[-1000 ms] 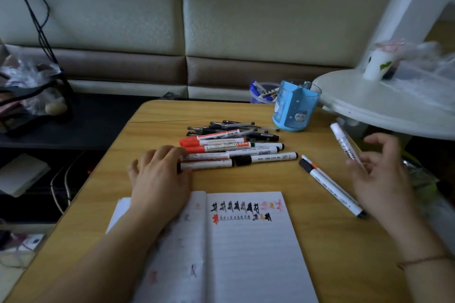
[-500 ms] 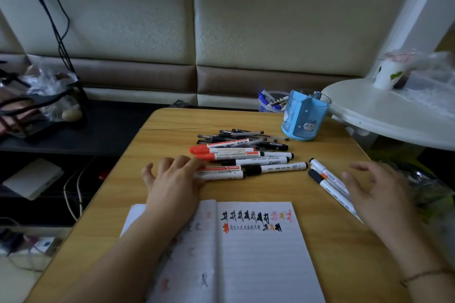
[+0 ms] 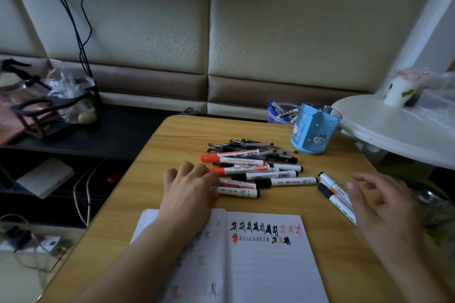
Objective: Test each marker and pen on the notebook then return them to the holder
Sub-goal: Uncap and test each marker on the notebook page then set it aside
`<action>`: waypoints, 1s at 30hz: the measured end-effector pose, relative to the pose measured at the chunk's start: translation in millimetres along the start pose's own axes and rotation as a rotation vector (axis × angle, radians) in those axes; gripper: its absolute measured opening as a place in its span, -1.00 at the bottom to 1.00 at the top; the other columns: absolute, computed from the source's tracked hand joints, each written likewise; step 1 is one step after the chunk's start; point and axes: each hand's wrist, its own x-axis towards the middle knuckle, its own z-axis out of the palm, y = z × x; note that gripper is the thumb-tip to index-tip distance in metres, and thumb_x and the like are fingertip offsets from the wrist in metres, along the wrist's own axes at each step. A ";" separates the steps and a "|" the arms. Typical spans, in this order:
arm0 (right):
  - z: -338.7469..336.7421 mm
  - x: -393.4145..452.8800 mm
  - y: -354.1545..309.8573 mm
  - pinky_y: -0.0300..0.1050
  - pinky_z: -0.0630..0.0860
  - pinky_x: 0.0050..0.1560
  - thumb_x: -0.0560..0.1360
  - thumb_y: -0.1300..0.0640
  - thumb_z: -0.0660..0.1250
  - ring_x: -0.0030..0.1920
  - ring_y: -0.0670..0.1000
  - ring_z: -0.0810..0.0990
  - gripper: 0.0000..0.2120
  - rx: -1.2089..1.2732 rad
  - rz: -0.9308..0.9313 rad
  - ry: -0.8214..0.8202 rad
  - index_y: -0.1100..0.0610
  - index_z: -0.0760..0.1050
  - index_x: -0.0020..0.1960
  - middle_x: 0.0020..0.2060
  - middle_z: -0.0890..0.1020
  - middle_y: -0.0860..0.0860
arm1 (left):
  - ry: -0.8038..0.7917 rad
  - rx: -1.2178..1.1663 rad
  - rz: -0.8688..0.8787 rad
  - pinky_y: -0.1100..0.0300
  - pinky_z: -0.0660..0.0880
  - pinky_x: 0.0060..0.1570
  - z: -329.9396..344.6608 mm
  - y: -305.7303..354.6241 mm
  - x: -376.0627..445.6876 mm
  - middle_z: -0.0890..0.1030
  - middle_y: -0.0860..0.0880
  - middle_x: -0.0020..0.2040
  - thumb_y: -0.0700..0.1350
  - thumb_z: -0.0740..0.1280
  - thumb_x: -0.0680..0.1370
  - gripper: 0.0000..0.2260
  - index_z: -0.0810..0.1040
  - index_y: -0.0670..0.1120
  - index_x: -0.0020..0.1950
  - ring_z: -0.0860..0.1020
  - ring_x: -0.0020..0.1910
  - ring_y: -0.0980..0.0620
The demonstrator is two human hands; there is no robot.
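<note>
Fingertips of your left hand [image 3: 189, 186] rest flat on the whiteboard markers [image 3: 248, 174]; pinch just one, while your empty, spread right hand [image 3: 384, 206] hovers over two markers [image 3: 331, 188] beyond the notebook [image 3: 268, 265].

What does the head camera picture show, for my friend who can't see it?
A person's left hand rests on a pile of markers and pens on a wooden table, while the open right hand hovers by two more markers. An open notebook with test scribbles lies in front, and a blue holder stands behind the pile.
</note>
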 end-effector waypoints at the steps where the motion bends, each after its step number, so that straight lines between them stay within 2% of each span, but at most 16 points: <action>1: -0.6 -1.1 -4.0 -0.44 0.37 -0.12 0.46 -0.12 0.21 -0.09 -0.12 0.45 -0.64 0.027 -0.014 -0.004 0.13 0.59 -0.01 -0.12 0.56 -0.04 | 0.023 -0.002 0.024 -0.04 0.25 0.13 0.0 0.4 0.4 0.57 0.11 0.08 0.00 0.34 0.55 -0.85 0.58 0.10 0.11 0.45 0.14 -0.04; 3: -0.8 -4.6 -13.9 -0.51 0.40 -0.14 0.45 -0.16 0.22 -0.15 -0.17 0.49 -0.65 0.095 -0.036 -0.064 0.06 0.58 0.02 -0.13 0.61 -0.09 | 0.108 -0.086 0.068 0.01 0.32 0.04 -5.5 4.7 0.6 0.59 0.10 0.00 0.03 0.22 0.58 -0.86 0.51 0.07 0.08 0.50 0.02 -0.02; 5: 2.7 -11.5 -25.5 -0.45 0.45 -0.16 0.40 -0.19 0.32 -0.11 -0.18 0.57 -0.66 0.243 -0.039 -0.206 -0.05 0.56 0.08 -0.15 0.64 -0.14 | 0.149 -0.274 0.172 0.16 0.35 -0.02 -15.3 15.2 -1.4 0.58 0.07 -0.02 0.01 0.14 0.61 -0.85 0.44 0.03 0.11 0.48 -0.05 0.06; 6: 5.4 -17.0 -32.6 -0.40 0.47 -0.14 0.36 -0.20 0.40 -0.13 -0.17 0.60 -0.63 0.391 -0.005 -0.314 -0.10 0.55 0.12 -0.15 0.65 -0.15 | 0.108 -0.378 0.244 0.24 0.35 -0.03 -21.3 22.5 -4.8 0.55 0.07 -0.01 0.01 0.13 0.62 -0.85 0.41 0.03 0.13 0.45 -0.06 0.12; 8: 11.0 -28.2 -48.8 -0.11 0.55 -0.11 0.24 -0.26 0.53 -0.18 -0.08 0.64 -0.49 0.741 0.129 -0.548 -0.14 0.58 0.14 -0.18 0.67 -0.06 | -0.050 -0.517 0.394 0.40 0.32 0.00 -28.2 37.1 -13.6 0.50 0.08 0.03 0.01 0.15 0.62 -0.83 0.39 0.04 0.19 0.41 -0.03 0.21; 9: 13.2 -32.9 -54.2 -0.02 0.57 -0.17 0.19 -0.30 0.55 -0.22 0.01 0.66 -0.48 0.829 0.148 -0.611 -0.14 0.61 0.09 -0.21 0.67 0.01 | -0.128 -0.538 0.463 0.41 0.32 0.03 -28.1 42.5 -16.9 0.50 0.06 0.06 0.01 0.17 0.62 -0.80 0.40 0.02 0.22 0.41 0.01 0.20; 11: 14.2 -37.8 -63.1 -0.11 0.56 -0.30 0.14 -0.28 0.59 -0.30 0.04 0.65 -0.55 0.881 0.107 -0.623 -0.05 0.66 -0.09 -0.27 0.67 0.10 | -0.198 -0.495 0.578 0.30 0.36 0.01 -23.2 49.6 -20.3 0.52 -0.01 0.04 -0.01 0.20 0.64 -0.78 0.47 -0.08 0.21 0.44 0.01 0.08; 13: 12.2 -40.8 -70.5 -0.17 0.53 -0.34 0.16 -0.23 0.61 -0.36 0.01 0.62 -0.61 0.907 0.106 -0.613 0.03 0.65 -0.20 -0.34 0.65 0.13 | -0.187 -0.455 0.642 0.17 0.39 -0.13 -21.2 51.8 -19.6 0.54 -0.05 -0.06 -0.07 0.22 0.64 -0.85 0.51 -0.10 0.11 0.47 -0.09 -0.02; 15: 11.9 -43.1 -75.0 -0.12 0.50 -0.36 0.25 -0.15 0.57 -0.40 0.04 0.58 -0.72 0.892 0.113 -0.637 0.00 0.59 -0.24 -0.38 0.63 0.17 | -0.183 -0.434 0.694 0.13 0.32 -0.30 -21.9 50.8 -19.4 0.51 -0.05 -0.20 -0.08 0.25 0.61 -0.95 0.43 -0.05 0.00 0.46 -0.25 -0.08; 18: 9.7 -42.4 -76.5 -0.07 0.51 -0.30 0.36 -0.03 0.44 -0.36 0.08 0.60 -0.84 0.852 0.153 -0.737 0.01 0.51 -0.25 -0.36 0.65 0.17 | -0.219 -0.447 0.696 0.13 0.21 -0.44 -22.8 47.8 -22.4 0.47 -0.02 -0.33 -0.03 0.27 0.61 -0.87 0.34 0.03 -0.06 0.37 -0.40 -0.07; 22: -2.0 -37.8 -72.0 -0.06 0.46 -0.23 0.41 0.00 0.39 -0.27 0.09 0.59 -0.87 0.794 0.082 -0.848 0.01 0.47 -0.22 -0.27 0.64 0.12 | -0.216 -0.466 0.722 0.15 0.16 -0.44 -23.4 47.4 -22.2 0.48 -0.04 -0.39 0.09 0.24 0.63 -0.89 0.42 0.08 0.02 0.33 -0.44 -0.04; 24: -5.4 -36.0 -68.5 -0.13 0.45 -0.25 0.38 -0.03 0.39 -0.29 0.05 0.59 -0.89 0.769 0.085 -0.836 -0.02 0.52 -0.19 -0.29 0.63 0.10 | -0.195 -0.440 0.709 0.18 0.15 -0.42 -23.3 50.2 -23.0 0.49 -0.01 -0.40 0.15 0.25 0.61 -0.81 0.47 0.08 0.11 0.38 -0.44 -0.01; 26: -5.5 -32.3 -63.8 -0.10 0.54 -0.23 0.40 -0.05 0.37 -0.26 0.07 0.65 -0.81 0.839 0.088 -0.785 -0.01 0.60 -0.03 -0.27 0.67 0.11 | -0.179 -0.491 0.584 0.19 0.17 -0.39 -25.1 50.5 -24.2 0.42 0.05 -0.40 0.23 0.28 0.55 -0.65 0.44 0.06 0.23 0.37 -0.43 0.06; 28: -4.7 -25.3 -56.3 0.02 0.61 -0.20 0.44 -0.14 0.39 -0.15 0.23 0.69 -0.63 0.968 0.168 -0.699 0.09 0.62 0.11 -0.19 0.70 0.23 | -0.151 -0.641 0.447 0.13 0.24 -0.37 -25.0 44.8 -24.1 0.41 0.05 -0.35 0.16 0.22 0.54 -0.65 0.36 0.04 0.26 0.37 -0.40 0.12; 30: -3.6 -18.9 -50.0 -0.02 0.61 -0.29 0.33 -0.21 0.48 -0.17 0.25 0.68 -0.57 0.970 0.266 -0.609 0.09 0.66 0.02 -0.18 0.70 0.25 | -0.123 -0.792 0.358 0.01 0.34 -0.28 -23.2 38.3 -24.9 0.43 0.04 -0.23 -0.11 0.14 0.54 -0.75 0.31 0.00 0.22 0.40 -0.31 0.03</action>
